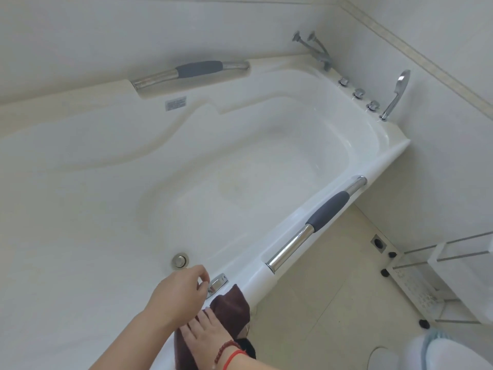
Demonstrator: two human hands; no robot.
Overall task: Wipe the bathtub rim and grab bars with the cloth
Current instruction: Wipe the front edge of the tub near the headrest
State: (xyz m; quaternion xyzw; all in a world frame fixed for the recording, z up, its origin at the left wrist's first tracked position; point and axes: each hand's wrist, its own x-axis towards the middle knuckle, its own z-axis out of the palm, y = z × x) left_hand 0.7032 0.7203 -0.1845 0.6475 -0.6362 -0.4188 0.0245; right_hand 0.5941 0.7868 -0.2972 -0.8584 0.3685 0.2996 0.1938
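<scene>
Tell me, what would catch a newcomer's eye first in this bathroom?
The big white corner bathtub fills the view. On its near rim, the right hand presses a dark brown cloth flat, while the left hand reaches beside a chrome fitting. A chrome grab bar with a grey grip runs along that rim.

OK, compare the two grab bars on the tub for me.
The near grab bar is mounted on the front bathtub rim beside the floor; the far grab bar sits on the back ledge against the wall. The near grab bar looks bright and crisply mirrored, while the far grab bar looks duller and hazier. Only the near grab bar lies along the rim that carries the brown cloth. Both are chrome tubes with a dark grey grip sleeve around the middle.
</scene>
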